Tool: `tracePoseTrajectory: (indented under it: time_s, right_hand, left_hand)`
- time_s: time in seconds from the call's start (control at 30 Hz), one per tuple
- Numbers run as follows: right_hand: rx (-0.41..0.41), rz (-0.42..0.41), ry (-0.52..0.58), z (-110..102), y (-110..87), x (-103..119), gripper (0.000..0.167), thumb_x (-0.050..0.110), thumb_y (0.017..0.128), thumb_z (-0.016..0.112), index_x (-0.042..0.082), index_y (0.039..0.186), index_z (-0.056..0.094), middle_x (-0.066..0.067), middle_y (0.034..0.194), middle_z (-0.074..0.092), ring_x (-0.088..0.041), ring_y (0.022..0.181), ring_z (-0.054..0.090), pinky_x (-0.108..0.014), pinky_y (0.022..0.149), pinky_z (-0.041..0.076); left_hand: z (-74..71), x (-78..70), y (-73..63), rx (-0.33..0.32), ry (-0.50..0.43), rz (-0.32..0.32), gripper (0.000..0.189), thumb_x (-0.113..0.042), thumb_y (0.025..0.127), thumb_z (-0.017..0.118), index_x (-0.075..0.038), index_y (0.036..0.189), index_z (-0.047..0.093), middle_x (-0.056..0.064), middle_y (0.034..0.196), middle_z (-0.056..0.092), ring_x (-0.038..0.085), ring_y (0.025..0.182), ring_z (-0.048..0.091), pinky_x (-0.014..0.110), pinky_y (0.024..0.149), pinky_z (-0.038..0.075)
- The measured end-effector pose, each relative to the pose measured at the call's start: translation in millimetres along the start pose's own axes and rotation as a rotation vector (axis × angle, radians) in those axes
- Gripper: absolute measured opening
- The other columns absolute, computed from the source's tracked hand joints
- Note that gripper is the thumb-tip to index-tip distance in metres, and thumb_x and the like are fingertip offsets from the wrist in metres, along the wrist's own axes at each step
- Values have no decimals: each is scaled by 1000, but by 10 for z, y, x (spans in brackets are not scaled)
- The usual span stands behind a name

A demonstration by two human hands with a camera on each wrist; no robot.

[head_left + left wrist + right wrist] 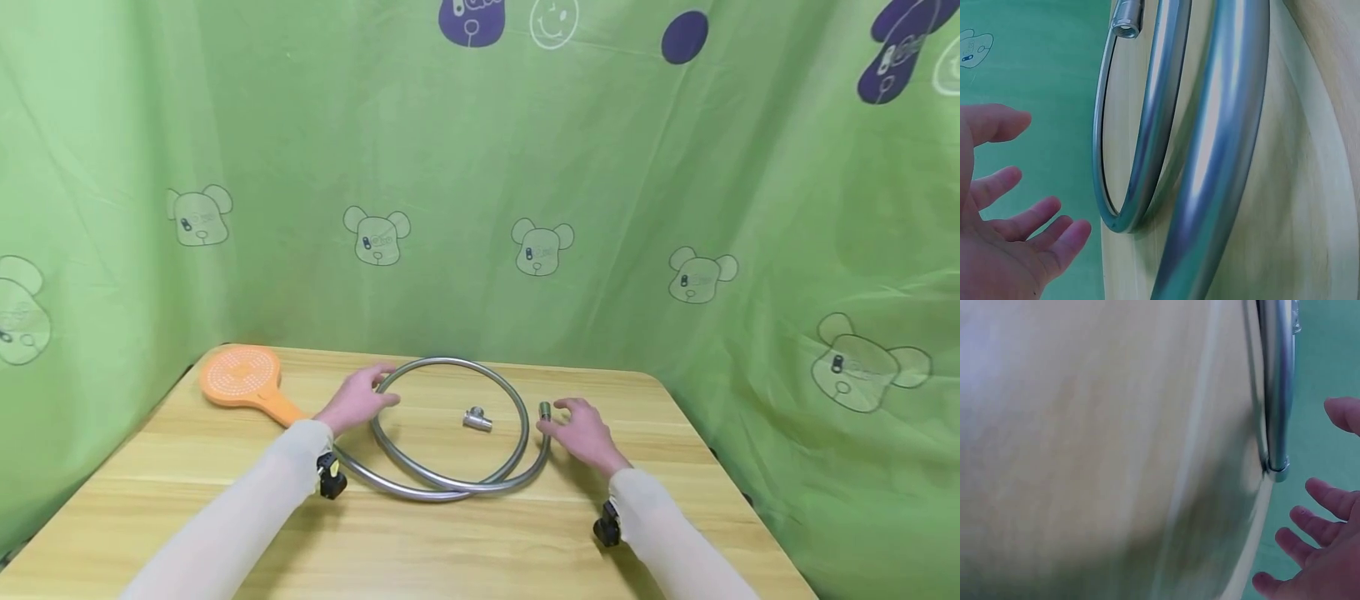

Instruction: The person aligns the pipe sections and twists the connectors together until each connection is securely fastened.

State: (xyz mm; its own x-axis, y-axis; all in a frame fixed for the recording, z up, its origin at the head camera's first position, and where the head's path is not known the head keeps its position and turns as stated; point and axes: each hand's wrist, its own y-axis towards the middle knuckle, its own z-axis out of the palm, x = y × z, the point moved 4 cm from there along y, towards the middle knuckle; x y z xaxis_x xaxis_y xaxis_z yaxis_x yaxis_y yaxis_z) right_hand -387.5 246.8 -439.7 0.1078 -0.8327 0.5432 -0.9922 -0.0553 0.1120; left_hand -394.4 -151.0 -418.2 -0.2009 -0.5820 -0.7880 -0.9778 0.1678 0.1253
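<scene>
A coiled silver shower hose (450, 361) lies on the table, and its end fitting (545, 410) points away from me at the right. My left hand (357, 403) hovers over the coil's left side with fingers spread; the left wrist view shows it apart from the hose (1219, 137). Beside the end fitting is my right hand (583, 433), its fingers loosely bent. A gap separates it from the hose (1277, 387) in the right wrist view. Inside the loop sits a small chrome tee fitting (477, 419). An orange shower head (242, 375) lies at left, its handle end hidden by my left forearm.
The wooden table (420, 554) has rounded far corners. A green curtain with cartoon bear heads (450, 167) hangs behind it and along both sides. Black wrist cameras are strapped at both sleeves.
</scene>
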Motion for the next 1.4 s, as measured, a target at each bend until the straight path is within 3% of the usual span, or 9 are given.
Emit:
tracePoseTrajectory:
  time_s: [0.27, 0.57, 1.0, 1.2, 1.4]
  right_hand:
    - [19, 28, -33, 55, -17, -142, 88, 57, 85, 71, -2, 145, 47, -28, 150, 43, -51, 137, 38, -71, 108, 34]
    - [83, 70, -129, 170, 69, -361, 110, 79, 79, 61, -3, 150, 40, -28, 158, 32, -52, 144, 26, -75, 113, 19]
    - [142, 104, -94, 140, 22, -183, 103, 74, 78, 65, 3, 150, 43, -29, 160, 27, -55, 145, 19, -81, 111, 6]
    - [133, 155, -51, 249, 153, -331, 105, 74, 72, 71, 6, 148, 46, -22, 158, 34, -51, 148, 16, -80, 111, 1]
    - [112, 149, -25, 317, 212, -455, 106, 72, 66, 77, 8, 145, 49, -20, 155, 39, -52, 149, 9, -80, 110, -7]
  left_hand:
    - [68, 18, 7, 53, -8, -3, 62, -22, 90, 71, -7, 146, 49, 26, 146, 50, 45, 134, 48, 59, 111, 41]
    - [147, 22, 9, 93, 7, 4, 57, -19, 90, 71, -7, 143, 52, 27, 143, 52, 45, 129, 52, 59, 107, 45]
    - [250, -114, 26, 132, 19, 20, 58, -20, 90, 70, -6, 143, 52, 27, 143, 52, 44, 129, 52, 59, 107, 45]
    - [262, -160, 36, 135, 13, 17, 57, -20, 90, 71, -7, 143, 53, 26, 144, 52, 45, 131, 51, 58, 108, 44]
    - [262, -148, 50, 136, 23, 11, 55, -19, 91, 70, -8, 142, 54, 26, 144, 52, 45, 131, 51, 59, 109, 43]
